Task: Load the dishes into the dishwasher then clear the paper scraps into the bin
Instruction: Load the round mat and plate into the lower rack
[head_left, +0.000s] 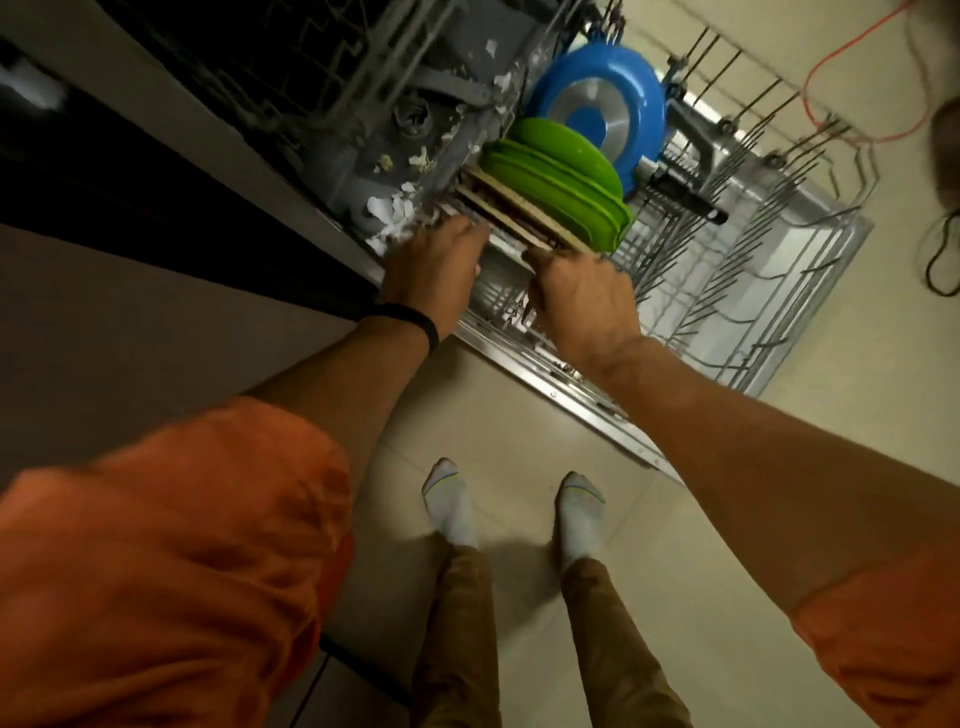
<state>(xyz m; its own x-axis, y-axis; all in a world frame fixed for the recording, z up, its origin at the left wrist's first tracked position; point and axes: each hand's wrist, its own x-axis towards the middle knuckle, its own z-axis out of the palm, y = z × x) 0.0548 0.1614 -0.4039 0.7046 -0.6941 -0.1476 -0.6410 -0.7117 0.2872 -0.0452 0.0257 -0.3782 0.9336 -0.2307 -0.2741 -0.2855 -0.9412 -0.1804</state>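
Note:
The dishwasher's lower rack (769, 291) is pulled out over the open door. In it stand a blue pan (597, 98), several green plates (566, 176) and wooden boards (514, 213), all on edge. My left hand (436, 260) reaches to the near end of the boards, fingers curled at the rack's edge among white paper scraps (389, 213). My right hand (582, 296) grips the near edge of a wooden board. More paper scraps lie inside the dishwasher tub (421, 156).
The open dishwasher door edge (571, 405) runs diagonally in front of my feet (452, 504). A dark cabinet front (130, 218) is at left. An orange cable (852, 67) and a black cable (940, 260) lie on the floor at right.

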